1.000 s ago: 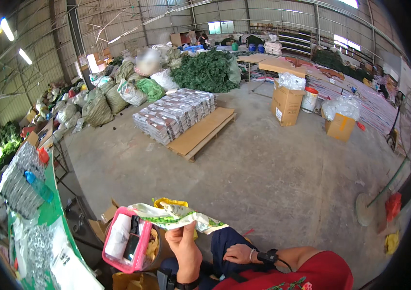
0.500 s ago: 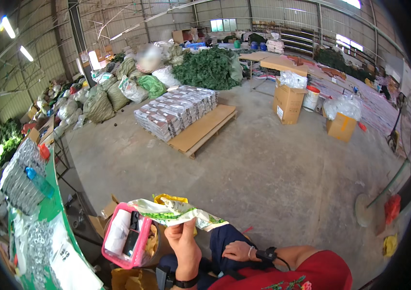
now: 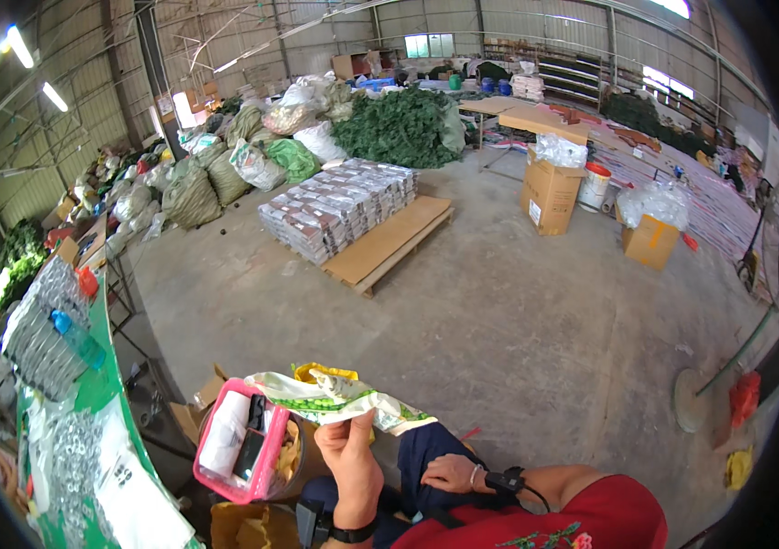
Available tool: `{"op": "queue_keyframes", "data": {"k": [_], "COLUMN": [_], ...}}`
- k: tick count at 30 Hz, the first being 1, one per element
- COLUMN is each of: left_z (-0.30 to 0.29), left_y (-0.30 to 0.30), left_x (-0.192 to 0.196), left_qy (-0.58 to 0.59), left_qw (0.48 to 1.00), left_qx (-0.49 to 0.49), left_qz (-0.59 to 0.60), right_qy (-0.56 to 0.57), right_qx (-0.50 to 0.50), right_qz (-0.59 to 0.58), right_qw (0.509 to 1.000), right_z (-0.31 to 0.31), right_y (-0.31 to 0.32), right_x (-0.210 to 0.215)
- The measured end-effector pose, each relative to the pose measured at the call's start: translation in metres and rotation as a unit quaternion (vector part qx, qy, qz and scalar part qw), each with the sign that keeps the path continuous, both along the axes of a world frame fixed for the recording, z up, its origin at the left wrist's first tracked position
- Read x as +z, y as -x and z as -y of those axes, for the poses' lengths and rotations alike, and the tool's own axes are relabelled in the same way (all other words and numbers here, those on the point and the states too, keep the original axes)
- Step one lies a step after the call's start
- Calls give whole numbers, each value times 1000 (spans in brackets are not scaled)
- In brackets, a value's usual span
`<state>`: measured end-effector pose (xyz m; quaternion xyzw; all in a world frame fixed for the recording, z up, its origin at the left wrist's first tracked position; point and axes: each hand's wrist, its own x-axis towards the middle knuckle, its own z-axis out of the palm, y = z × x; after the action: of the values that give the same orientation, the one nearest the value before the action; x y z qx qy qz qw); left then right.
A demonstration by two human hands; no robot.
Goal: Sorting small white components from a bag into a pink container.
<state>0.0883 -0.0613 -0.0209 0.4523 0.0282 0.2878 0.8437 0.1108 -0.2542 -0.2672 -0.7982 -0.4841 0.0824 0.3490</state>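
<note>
Between the thumb and fingers of my left hand I pinch the lower edge of a crumpled white and green printed plastic bag. It stretches out flat and thin above my knees, with a yellow piece showing behind it. My right hand rests on my dark trouser leg, fingers loosely laid out and holding nothing. Just left of the bag is a pink-rimmed basket with a white roll and a black phone-like object in it.
On my left runs a green table bearing clear plastic pieces and a blue bottle. Ahead stands a pallet with stacked packs. Cartons and a fan-like stand's round base are at right; sacks pile up behind.
The whole scene has shifted slightly to the right in the view. Both hands keep their pose, and the bag is still in my left hand.
</note>
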Motion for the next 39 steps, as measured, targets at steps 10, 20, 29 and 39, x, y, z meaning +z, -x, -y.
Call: {"op": "queue_keyframes", "data": {"k": [10,20,29,39], "left_z": [0,-1,-3,0], "left_y": [0,-2,-1,-4], "left_x": [1,-4,-6,-6], "left_qy": [-6,0,-6,-8], "left_qw": [1000,1000,1000,1000], "left_qx": [1,-10,1,-6], "left_qz": [0,-6,-13,-12], "right_qy": [-7,29,8,10], "right_qx": [-3,-6,-7,-10], "right_qz": [-20,-9,-13,-24], "right_qw": [1000,1000,1000,1000], "right_z": [0,0,0,0], "right_y": [-2,-2,-2,-1], "right_x": [-3,-1,-4,-5]}}
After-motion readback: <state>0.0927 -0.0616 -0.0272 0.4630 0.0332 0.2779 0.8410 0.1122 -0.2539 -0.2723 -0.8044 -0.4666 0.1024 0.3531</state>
